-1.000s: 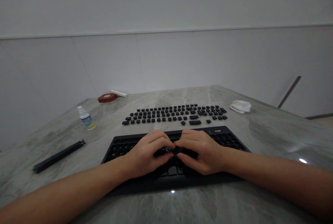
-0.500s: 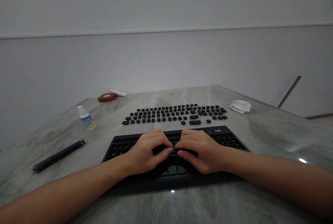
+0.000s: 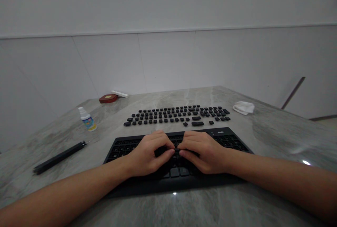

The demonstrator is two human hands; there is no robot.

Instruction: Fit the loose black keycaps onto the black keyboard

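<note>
The left hand and right hand, both pinched closed, grip 1 small black keycap over a keyboard at 6 o'clock on the surface. From it, loose keys lie at 12, a bottle at 10, white cloth at 2.

Grey marbling with paler veins across the surface. Black on the keyboard by the near edge, whitish on the lettering at its far right corner; black too on the loose keycaps, toward the far edge. White, blue and yellow on the bottle, black on the slim tool, both toward the left edge. Reddish-brown with a pale patch on the box at the far left corner, white on the strip beside it. Plain white on the cloth, near the right edge.
</note>
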